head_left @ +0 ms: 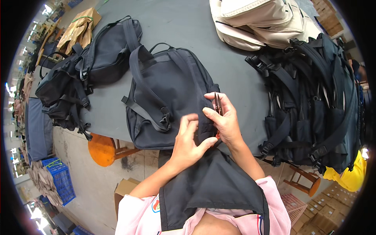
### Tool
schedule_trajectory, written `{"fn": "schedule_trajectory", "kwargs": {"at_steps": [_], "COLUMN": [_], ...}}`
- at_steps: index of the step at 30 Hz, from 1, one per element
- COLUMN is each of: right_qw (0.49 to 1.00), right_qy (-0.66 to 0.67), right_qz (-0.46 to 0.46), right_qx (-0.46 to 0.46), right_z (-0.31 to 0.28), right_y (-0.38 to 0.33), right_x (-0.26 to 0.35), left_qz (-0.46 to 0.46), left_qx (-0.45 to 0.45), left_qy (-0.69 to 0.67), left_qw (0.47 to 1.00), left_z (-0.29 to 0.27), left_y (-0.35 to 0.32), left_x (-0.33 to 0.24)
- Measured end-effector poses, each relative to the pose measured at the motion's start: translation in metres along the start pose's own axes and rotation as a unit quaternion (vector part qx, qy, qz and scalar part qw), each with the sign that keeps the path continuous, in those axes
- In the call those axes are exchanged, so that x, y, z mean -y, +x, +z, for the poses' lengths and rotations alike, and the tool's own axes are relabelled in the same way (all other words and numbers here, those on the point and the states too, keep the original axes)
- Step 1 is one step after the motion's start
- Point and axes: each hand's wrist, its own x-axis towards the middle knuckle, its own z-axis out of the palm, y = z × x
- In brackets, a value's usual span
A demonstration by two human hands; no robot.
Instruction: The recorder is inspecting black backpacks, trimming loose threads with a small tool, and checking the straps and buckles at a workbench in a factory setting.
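A dark navy backpack (168, 82) lies on the grey table in front of me, with its shoulder straps (141, 78) uppermost. At its lower right edge my right hand (224, 119) is closed around small thread snips (217, 105), dark blades pointing up and a bit of red showing below. The right thumb and forefinger also press on the right-hand strap (203, 111). My left hand (187, 143) curls over the lower part of that same strap, its thumb close to the snips. The left fingertips are slightly blurred by motion.
More dark backpacks (105, 51) lie at the left, and a dense row of them (313, 98) stands at the right. Beige backpacks (258, 23) are stacked at the far right. Stools (102, 149), a blue crate (62, 178) and a cardboard box (124, 186) stand below the grey table (182, 21).
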Motion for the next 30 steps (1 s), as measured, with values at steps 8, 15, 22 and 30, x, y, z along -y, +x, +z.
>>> {"fn": "schedule_trajectory", "kwargs": {"at_steps": [8, 15, 22, 30], "right_qw": [0.993, 0.953, 0.837, 0.767], "right_qy": [-0.055, -0.233, -0.478, -0.534], "right_qz": [-0.105, -0.16, -0.266, -0.355], "right_qx": [0.016, -0.109, -0.013, -0.015], "right_z": [0.011, -0.005, -0.01, -0.007], "right_y": [0.012, -0.016, -0.021, -0.014], "right_x": [0.017, 0.016, 0.043, 0.038], "left_qz": [0.322, 0.055, 0.034, 0.055], "left_qx": [-0.068, 0.015, 0.022, 0.032], "left_qy": [0.162, -0.201, -0.218, -0.169], "left_qw": [0.93, 0.978, 0.975, 0.984], "left_z": [-0.019, -0.022, -0.023, -0.022], "left_y": [0.048, 0.041, 0.039, 0.039], "left_x": [-0.003, 0.014, 0.015, 0.013]}}
